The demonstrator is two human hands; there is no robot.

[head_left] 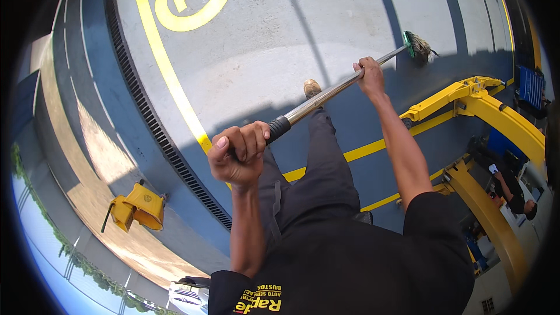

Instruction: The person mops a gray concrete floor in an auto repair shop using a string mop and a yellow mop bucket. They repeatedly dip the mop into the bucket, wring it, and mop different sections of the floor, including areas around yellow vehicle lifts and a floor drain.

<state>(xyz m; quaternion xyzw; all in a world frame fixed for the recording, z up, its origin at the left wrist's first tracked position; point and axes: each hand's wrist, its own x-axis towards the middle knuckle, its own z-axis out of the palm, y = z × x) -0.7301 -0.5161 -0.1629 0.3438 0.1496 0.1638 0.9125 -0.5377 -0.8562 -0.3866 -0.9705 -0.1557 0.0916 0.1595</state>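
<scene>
A mop with a long metal handle (324,97) slants across the view from my left hand up to the far right. My left hand (239,151) is wrapped round the black ribbed grip (279,129) at its near end. Further along the pole, my right hand (369,77) is closed on the metal shaft. At the far end the green mop clamp (407,43) carries dark, stringy mop strands (420,49), which rest on the grey floor (280,41) beside a shadow edge. One of my shoes (312,88) shows below the pole.
A yellow mop bucket (143,205) stands at the left, beyond a long drain grate (149,114). Yellow lift arms (466,99) jut in from the right, close to my right arm. A person (513,192) in dark clothes is beyond them. Yellow lines (157,46) mark the floor.
</scene>
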